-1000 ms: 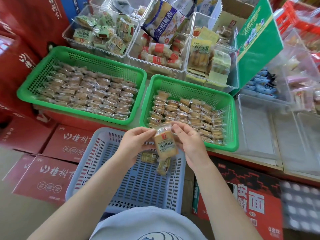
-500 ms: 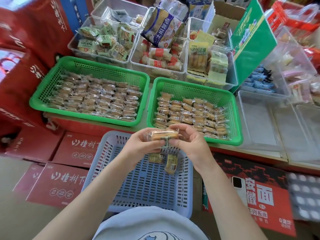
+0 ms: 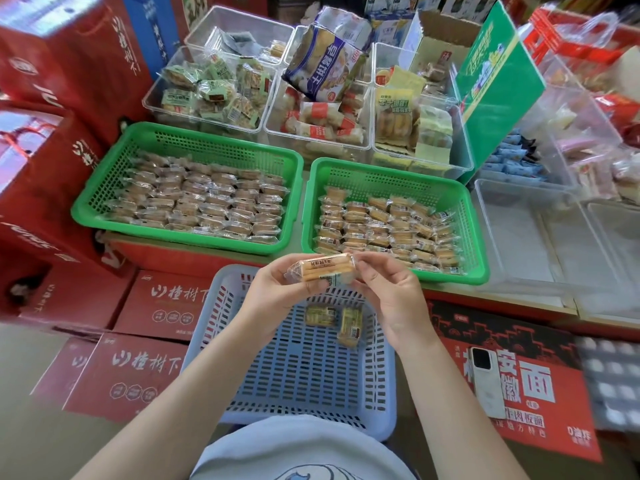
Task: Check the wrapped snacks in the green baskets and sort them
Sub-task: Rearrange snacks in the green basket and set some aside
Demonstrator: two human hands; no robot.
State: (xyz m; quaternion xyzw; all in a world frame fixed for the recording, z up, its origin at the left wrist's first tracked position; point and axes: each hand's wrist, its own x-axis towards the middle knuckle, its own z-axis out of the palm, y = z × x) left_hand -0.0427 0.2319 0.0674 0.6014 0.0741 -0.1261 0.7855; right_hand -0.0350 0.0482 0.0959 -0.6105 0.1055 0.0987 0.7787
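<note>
Crinkly clear film wraps the small golden biscuit snack (image 3: 320, 270), pinched at its ends by the left hand (image 3: 277, 296) and right hand (image 3: 388, 299) at centre frame, over the pale blue slotted basket (image 3: 298, 375). Probably light, slippery and crumbly; hold by the sealed ends. Beyond, upper centre, sit two green plastic baskets (image 3: 391, 171).

a small snack shop, seen over its stock display

clear plastic bins (image 3: 313, 133) hold heaps of wrapped biscuits and cakes, sorted by kind, behind two green baskets (image 3: 294, 161) filled with rows of identical wrapped snacks (image 3: 204, 199) on a low counter (image 3: 519, 303). sealed red cartons (image 3: 135, 372) printed with chinese brand names are stacked on the floor and up the left side. a green cardboard display box (image 3: 498, 88) stands among the bins, and red gift bags (image 3: 31, 161) with cord handles sit to the left. goods in such bulk, still in trade packing, point to retail.
</note>
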